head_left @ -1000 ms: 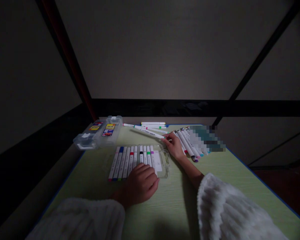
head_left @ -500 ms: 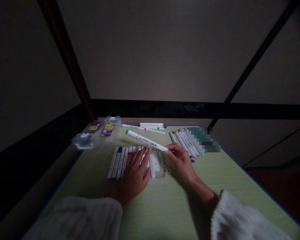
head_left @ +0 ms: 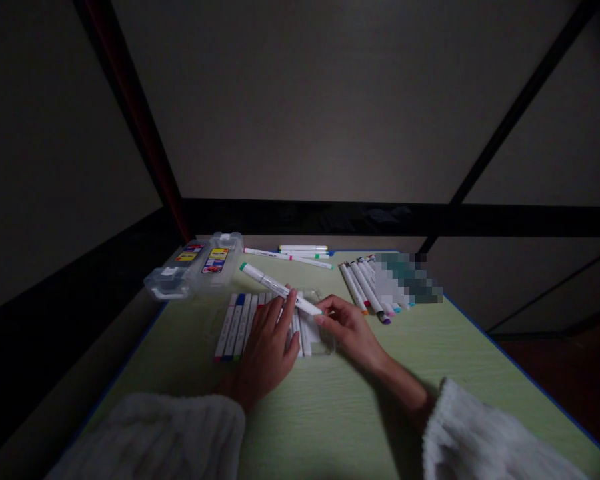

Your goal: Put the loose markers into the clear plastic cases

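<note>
Rising along the upper left of the frame, a dark reddish post [head_left: 135,127] against a dim wall [head_left: 305,100]. In the lower left corner, a fluffy pale left sleeve [head_left: 180,427]. At left of centre, on the pale green table [head_left: 360,427], clear plastic casing [head_left: 223,280] with yellow-and-blue labels; cannot tell whether one piece or two. Just right of and below that, slightly left of the middle, a row of white markers [head_left: 237,327], lying side by side, pink, blue and green at the lower ends. Under the row, a clear tray [head_left: 331,345], showing at the right with a white card [head_left: 310,331] inside.

Over that row, the left hand [head_left: 267,350]: fingers released, stretched out and slightly parted, forefinger touching a white marker [head_left: 260,277]; cannot tell how firmly. Near the centre of the frame, the same marker, raised above the tray, slanting from a green tip at upper left down to the right. At that lower end, the right hand [head_left: 353,333]: pinches between thumb and fingertips.

Above, along the far edge, more loose markers [head_left: 303,249], some touching. Right of centre, a slanting heap of markers [head_left: 363,290], beside a pixelated patch [head_left: 410,280]. At lower right, a fluffy right sleeve [head_left: 480,427].
</note>
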Action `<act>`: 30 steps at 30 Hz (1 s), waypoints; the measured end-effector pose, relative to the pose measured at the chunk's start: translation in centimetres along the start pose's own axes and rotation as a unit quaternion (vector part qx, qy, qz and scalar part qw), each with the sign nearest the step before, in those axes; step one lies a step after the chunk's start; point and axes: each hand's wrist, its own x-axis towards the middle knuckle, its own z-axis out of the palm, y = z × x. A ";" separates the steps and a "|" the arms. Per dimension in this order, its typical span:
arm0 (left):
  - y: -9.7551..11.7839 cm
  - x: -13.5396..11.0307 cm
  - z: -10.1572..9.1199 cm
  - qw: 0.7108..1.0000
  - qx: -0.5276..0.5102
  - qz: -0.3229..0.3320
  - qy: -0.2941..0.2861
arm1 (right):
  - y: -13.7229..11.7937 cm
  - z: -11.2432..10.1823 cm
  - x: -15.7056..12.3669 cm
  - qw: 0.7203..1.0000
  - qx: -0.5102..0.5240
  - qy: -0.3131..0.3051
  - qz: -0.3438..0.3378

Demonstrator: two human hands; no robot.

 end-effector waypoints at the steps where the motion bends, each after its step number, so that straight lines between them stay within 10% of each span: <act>1: 0.0 0.0 0.0 1.000 -0.004 -0.004 -0.001 | -0.1 0.1 -0.1 1.000 0.001 -0.011 0.001; 20: -0.4 -0.2 0.3 0.997 -0.067 -0.007 -0.034 | -1.0 0.9 -0.6 0.988 0.104 -0.112 0.019; 30: -0.6 -0.4 0.5 0.995 -0.076 0.006 -0.072 | -1.6 0.4 -1.0 0.984 -0.017 -0.174 -0.033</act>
